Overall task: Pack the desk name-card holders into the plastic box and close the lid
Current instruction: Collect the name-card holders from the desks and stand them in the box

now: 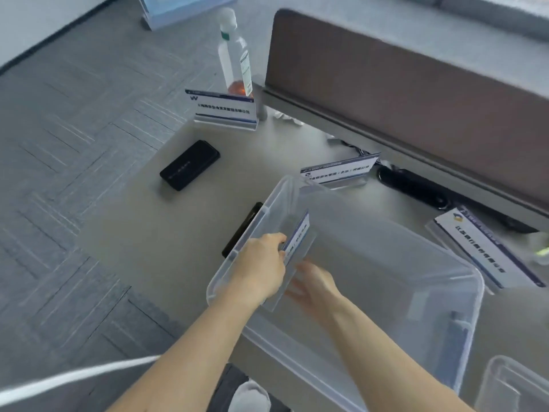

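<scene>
Left hand [261, 263], right hand [312, 285] grasp card holder [297, 239] inside box [386, 251] near left wall.

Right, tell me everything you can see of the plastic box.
The plastic box is a large, rectangular tub of frosted, see-through plastic with rounded corners and a thick rim. It sits open on the grey desk, no lid on it. Both hands reach inside at its left end: the left hand and the right hand together hold a name-card holder upright against the left wall. Its far corner nearly meets another holder on the desk.
</scene>
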A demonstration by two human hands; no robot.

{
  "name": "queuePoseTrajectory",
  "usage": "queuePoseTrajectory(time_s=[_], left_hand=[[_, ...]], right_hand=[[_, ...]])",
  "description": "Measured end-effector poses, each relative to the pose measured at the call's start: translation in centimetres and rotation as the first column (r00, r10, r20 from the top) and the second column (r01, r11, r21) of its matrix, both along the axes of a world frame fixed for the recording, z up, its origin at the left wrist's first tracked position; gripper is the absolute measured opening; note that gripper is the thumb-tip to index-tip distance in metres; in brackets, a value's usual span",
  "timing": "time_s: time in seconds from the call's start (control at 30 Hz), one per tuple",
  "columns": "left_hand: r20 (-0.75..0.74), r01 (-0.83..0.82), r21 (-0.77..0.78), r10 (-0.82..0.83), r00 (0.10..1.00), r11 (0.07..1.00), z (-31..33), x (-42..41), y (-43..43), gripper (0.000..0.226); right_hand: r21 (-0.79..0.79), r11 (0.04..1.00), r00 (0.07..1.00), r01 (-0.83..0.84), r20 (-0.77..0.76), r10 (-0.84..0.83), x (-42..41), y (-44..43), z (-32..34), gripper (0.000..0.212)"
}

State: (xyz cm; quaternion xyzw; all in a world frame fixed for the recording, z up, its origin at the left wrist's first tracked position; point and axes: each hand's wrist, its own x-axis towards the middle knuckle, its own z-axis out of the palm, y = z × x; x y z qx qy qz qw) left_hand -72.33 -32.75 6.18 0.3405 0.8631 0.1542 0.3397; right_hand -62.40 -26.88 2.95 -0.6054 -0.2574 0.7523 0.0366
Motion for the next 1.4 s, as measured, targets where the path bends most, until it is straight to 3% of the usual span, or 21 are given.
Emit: queuePoseTrajectory(time_s=[0.27, 0.43, 0.5, 0.73, 0.83, 0.97, 1.07, 1.13, 1.2, 1.3, 1.4], left_hand=[[-0.104, 0.087, -0.102, -0.098, 0.99, 0.991, -2.7, 0.5, 0.5, 0.034], [-0.183, 0.144, -0.22, -0.186, 0.965, 0.965, -1.7, -0.1, 0.7, 0.042], [-0.186, 0.142, -0.244, -0.19, 0.964, 0.959, -1.7, -0.2, 0.6, 0.046], [-0.19, 0.151, -0.24, -0.199, 0.961, 0.959, -2.2, 0.1, 0.5, 0.062], [-0.173, 0.16, -0.219, -0.199, 0.965, 0.963, -1.7, 0.0, 0.4, 0.064], [-0.197, 0.171, -0.044, -0.176, 0.964, 0.984, 0.4, 0.1, 0.2, 0.065], [-0.205, 0.248, 0.261, -0.197, 0.959, 0.933, 3.2, 0.0, 0.7, 0.048], [-0.189, 0.245, 0.429, -0.179, 0.965, 0.869, 5.8, 0.2, 2.1, 0.042], [-0.17, 0.209, 0.549, -0.137, 0.976, 0.809, 9.0, 1.1, 4.2, 0.038], [-0.05, 0.152, 0.669, -0.16, 0.986, 0.728, 14.6, 4.8, 7.8, 0.034], [-0.07, 0.223, 0.746, -0.259, 0.963, 0.627, 19.3, 10.9, 10.1, 0.032]], right_hand=[[0.021, 0.998, 0.985, 0.06, 0.159, -0.062, -2.3, 0.4, -4.6, 0.026], [-0.014, 1.0, 0.994, -0.015, 0.109, 0.017, -3.6, 0.1, -5.5, 0.017], [-0.017, 0.999, 0.993, -0.052, 0.102, 0.053, -4.0, 0.0, -5.5, 0.025], [-0.023, 0.995, 0.991, -0.097, 0.094, 0.099, -4.1, 0.0, -5.9, 0.033], [0.0, 0.996, 0.993, -0.089, 0.082, 0.089, -4.0, -0.1, -5.6, 0.027], [0.06, 0.998, 0.999, -0.02, 0.038, 0.018, -2.9, 0.0, -3.0, 0.012], [0.18, 0.983, 0.999, 0.032, -0.035, -0.027, -0.7, 0.9, 1.1, 0.047], [0.286, 0.955, 0.994, 0.081, -0.091, -0.058, 1.6, 2.1, 5.3, 0.055], [0.434, 0.89, 0.985, 0.141, -0.151, -0.083, 4.5, 3.4, 10.0, 0.046], [0.683, 0.705, 0.979, 0.19, -0.182, -0.088, 10.2, 5.2, 16.6, 0.037], [0.782, 0.555, 0.959, 0.284, -0.222, -0.178, 17.7, 6.4, 21.4, 0.035]])
